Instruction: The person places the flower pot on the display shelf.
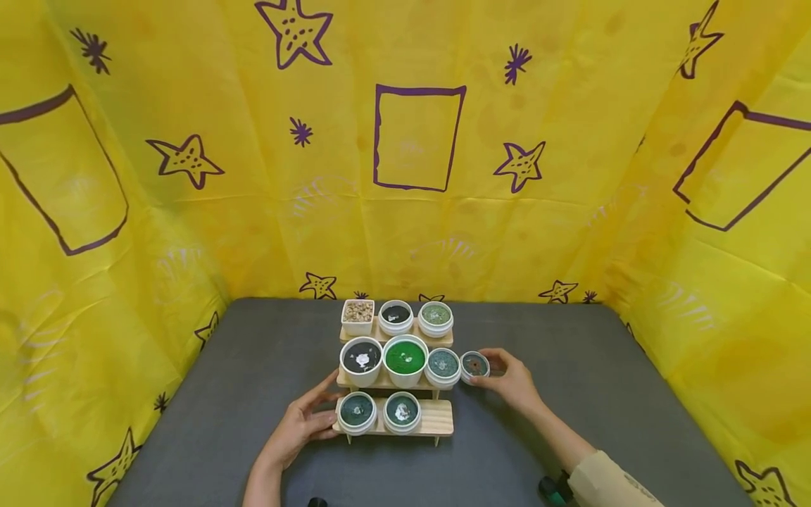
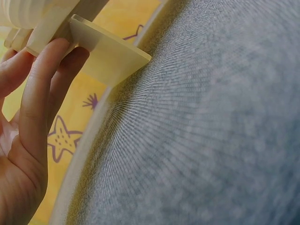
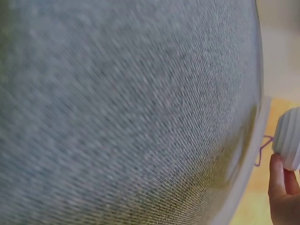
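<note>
A tiered wooden stand [image 1: 437, 419] bears several white pots. At its left end my left hand [image 1: 294, 426] grips the stand; in the left wrist view the fingertips [image 2: 56, 49] meet the board's edge. My right hand [image 1: 516, 386] holds a small white pot with a brownish centre [image 1: 475, 366] between thumb and fingers, just right of the middle tier. Beside it on that tier sits a teal-filled pot [image 1: 443, 366], then a bright green one [image 1: 405, 357] and a dark-filled one [image 1: 362, 359]. In the right wrist view the held pot [image 3: 288, 138] shows ribbed sides, partly cut off.
Two teal-filled pots, one left [image 1: 357, 411] and one right [image 1: 402, 411], stand on the lowest tier. The top tier carries a square pot of pebbles [image 1: 358, 313], a dark-filled pot [image 1: 395, 316] and a pale green one [image 1: 436, 317]. Yellow curtains [image 1: 412, 232] surround the grey table [image 1: 253, 366].
</note>
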The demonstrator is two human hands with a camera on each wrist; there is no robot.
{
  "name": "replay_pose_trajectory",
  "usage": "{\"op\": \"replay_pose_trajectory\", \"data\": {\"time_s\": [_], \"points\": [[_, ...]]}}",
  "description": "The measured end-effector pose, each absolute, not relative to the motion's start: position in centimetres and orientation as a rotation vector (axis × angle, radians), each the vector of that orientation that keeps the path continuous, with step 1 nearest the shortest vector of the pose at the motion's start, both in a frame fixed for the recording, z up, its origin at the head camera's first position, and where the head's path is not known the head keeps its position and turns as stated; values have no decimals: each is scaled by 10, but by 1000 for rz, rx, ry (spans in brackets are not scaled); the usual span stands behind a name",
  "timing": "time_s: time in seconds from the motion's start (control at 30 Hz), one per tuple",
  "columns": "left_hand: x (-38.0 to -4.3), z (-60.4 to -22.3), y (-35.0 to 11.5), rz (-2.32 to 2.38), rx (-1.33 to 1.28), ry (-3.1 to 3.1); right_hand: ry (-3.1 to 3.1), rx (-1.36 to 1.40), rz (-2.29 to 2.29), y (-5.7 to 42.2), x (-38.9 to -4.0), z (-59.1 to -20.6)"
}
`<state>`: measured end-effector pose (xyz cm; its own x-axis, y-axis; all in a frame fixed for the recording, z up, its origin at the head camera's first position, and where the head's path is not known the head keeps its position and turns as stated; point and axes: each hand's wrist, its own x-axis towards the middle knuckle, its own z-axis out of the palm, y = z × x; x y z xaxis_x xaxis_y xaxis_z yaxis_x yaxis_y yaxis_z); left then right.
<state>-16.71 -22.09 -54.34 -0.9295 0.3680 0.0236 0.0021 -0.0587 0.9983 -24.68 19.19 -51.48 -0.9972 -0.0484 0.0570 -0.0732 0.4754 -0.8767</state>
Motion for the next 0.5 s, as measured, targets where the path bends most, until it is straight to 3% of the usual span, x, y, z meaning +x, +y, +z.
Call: {"op": "replay_pose_trajectory", "data": {"time_s": [0.5], "points": [[-166,-545,-221,2104,435,1945,-2648,246,1677,192,-229,-511]]}}
